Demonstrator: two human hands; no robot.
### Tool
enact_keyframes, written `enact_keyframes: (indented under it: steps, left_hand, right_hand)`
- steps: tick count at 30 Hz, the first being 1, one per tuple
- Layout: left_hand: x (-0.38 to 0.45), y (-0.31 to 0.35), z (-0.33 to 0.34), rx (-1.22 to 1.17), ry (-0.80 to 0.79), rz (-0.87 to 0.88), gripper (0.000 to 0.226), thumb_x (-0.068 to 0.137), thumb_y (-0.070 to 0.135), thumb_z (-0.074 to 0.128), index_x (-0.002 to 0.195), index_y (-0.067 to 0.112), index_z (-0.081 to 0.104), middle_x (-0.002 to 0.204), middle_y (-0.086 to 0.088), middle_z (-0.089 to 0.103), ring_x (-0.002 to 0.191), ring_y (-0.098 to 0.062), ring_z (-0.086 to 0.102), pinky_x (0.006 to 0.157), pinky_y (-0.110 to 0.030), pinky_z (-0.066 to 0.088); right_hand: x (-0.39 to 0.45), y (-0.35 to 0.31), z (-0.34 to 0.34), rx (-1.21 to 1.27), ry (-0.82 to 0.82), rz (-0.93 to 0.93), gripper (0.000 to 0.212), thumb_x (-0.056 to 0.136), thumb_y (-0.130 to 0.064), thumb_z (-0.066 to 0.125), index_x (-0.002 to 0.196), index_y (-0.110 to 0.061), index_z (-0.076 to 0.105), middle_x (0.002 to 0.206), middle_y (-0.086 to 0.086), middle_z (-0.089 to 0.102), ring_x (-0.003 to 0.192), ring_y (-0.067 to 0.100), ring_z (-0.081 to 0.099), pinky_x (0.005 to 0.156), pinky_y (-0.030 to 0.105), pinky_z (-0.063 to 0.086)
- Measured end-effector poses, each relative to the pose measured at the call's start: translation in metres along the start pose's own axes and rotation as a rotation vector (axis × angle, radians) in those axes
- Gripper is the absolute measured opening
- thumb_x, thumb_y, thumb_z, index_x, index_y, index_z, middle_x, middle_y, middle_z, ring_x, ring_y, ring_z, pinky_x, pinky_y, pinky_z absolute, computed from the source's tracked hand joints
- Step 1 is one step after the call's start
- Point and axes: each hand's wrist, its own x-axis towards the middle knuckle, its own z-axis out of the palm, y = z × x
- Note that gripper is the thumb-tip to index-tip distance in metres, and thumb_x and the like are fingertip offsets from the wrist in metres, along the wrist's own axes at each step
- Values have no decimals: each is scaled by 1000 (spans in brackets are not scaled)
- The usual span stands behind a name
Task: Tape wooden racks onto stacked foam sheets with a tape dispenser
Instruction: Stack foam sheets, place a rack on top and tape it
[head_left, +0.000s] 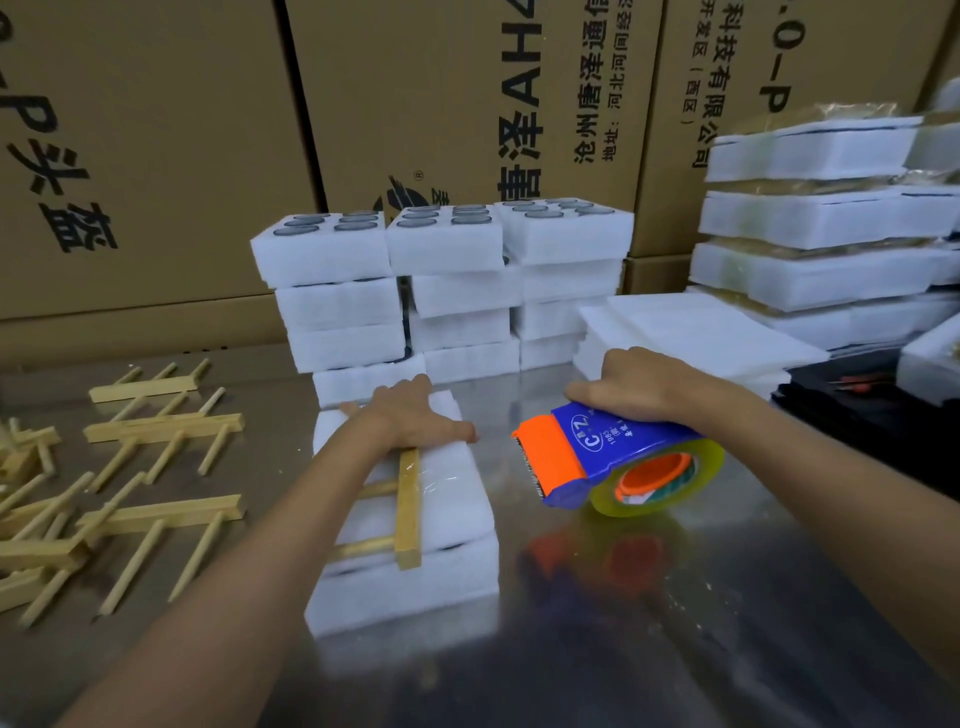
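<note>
- On the steel worktop (597, 649), centre, sits the foam stack (415, 582): white foam sheets piled up, one wooden rack (408, 506) lying on top, its long bar running away from the camera and its dowels pointing left under the forearm.
- Left hand (410, 415) lies flat on the far end of the stack, fingers (405, 387) straight and pressed down on the foam, thumb out to the right; it also covers the rack's far end.
- Right hand (634, 384) grips the tape dispenser (597, 462) from above, fingers curled over the blue body; dispenser is off the stack, just right of it, orange cutter end facing the foam.
- A clear tape strip seems to cross the bar already near mid-length; glare makes it hard to confirm.
- Step in hand, as I judge it: lay the next strip across rack and foam.
- To do it well: keep the left palm pinning rack and sheets so nothing slides; start the tape on one side wall of the stack, pull it over the bar square to it, run it down the other side.
- Keep tension even; foam is soft and dents if pulled hard.
- Risk: the sheets shear sideways, or the thumb gets caught under the tape.
- Spare racks (161, 431) lie scattered at left, well apart; more foam blocks (447, 291) stand behind.
</note>
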Motion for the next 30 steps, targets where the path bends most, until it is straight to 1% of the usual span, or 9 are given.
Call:
enact_keyframes:
  steps: [3, 6, 8, 15, 24, 26, 27, 29, 30]
  left_hand:
    - [4, 10, 1, 68, -58, -7, 86, 78, 68, 59, 147, 24, 31, 147, -2, 40, 136, -30, 36, 98, -42, 33]
    - [6, 35, 9, 129, -46, -137, 81, 83, 52, 51, 151, 18, 26, 153, -9, 31, 142, -36, 27, 114, -62, 19]
    - [5, 44, 16, 168, -10, -203, 81, 84, 49, 51, 152, 16, 21, 155, -10, 26, 145, -36, 20, 112, -72, 8]
    - [7, 34, 18, 190, -20, -100, 78, 91, 42, 48, 154, 12, 13, 156, -12, 22, 144, -38, 16, 113, -67, 17]
    - [2, 34, 20, 170, -10, -127, 71, 92, 48, 42, 152, 15, 21, 155, -10, 27, 146, -36, 17, 108, -76, 7]
    - [-4, 36, 21, 253, 97, -73, 64, 98, 50, 31, 151, 14, 26, 155, -12, 30, 146, -35, 19, 111, -73, 4]
    - [-8, 39, 19, 351, 232, 5, 59, 100, 47, 28, 148, 12, 33, 152, -12, 34, 145, -34, 22, 113, -69, 4]
    - [-21, 51, 13, 419, 516, 233, 45, 101, 36, 30, 129, 10, 53, 134, -11, 53, 130, -30, 42, 113, -52, 20]
    - [-26, 59, 10, 358, 548, 339, 39, 100, 32, 33, 116, 11, 61, 121, -10, 61, 115, -30, 51, 104, -43, 32]
  right_hand:
    - [-3, 6, -5, 11, 3, 10, 47, 82, -67, 45, 73, -22, 55, 75, -2, 59, 70, 15, 58, 56, 31, 34]
    - [-4, 10, -3, -29, 16, 12, 50, 83, -69, 43, 74, -22, 56, 75, -2, 60, 70, 15, 58, 55, 31, 33]
    - [-4, 14, -2, 4, 4, 32, 50, 84, -69, 44, 75, -22, 56, 75, -2, 60, 70, 15, 59, 55, 30, 34]
    - [-9, 31, -6, 130, -95, 96, 48, 81, -71, 43, 84, -25, 54, 84, -3, 60, 77, 15, 60, 58, 29, 35]
    - [-29, 73, -23, 44, -38, 165, 47, 86, -67, 45, 77, -22, 53, 78, -1, 60, 74, 17, 60, 58, 30, 35]
    - [-29, 69, -18, 49, -28, 146, 47, 86, -66, 47, 76, -21, 54, 76, 0, 61, 74, 17, 60, 60, 31, 36]
    - [-30, 67, -17, 47, -23, 144, 46, 85, -66, 47, 78, -21, 54, 77, 0, 61, 74, 17, 60, 60, 30, 36]
    - [-31, 66, -17, 29, -8, 139, 46, 85, -67, 47, 79, -22, 54, 78, -2, 60, 74, 15, 59, 58, 30, 35]
    - [-31, 66, -17, 23, 2, 136, 46, 85, -67, 47, 79, -22, 54, 78, -2, 60, 73, 14, 59, 57, 29, 34]
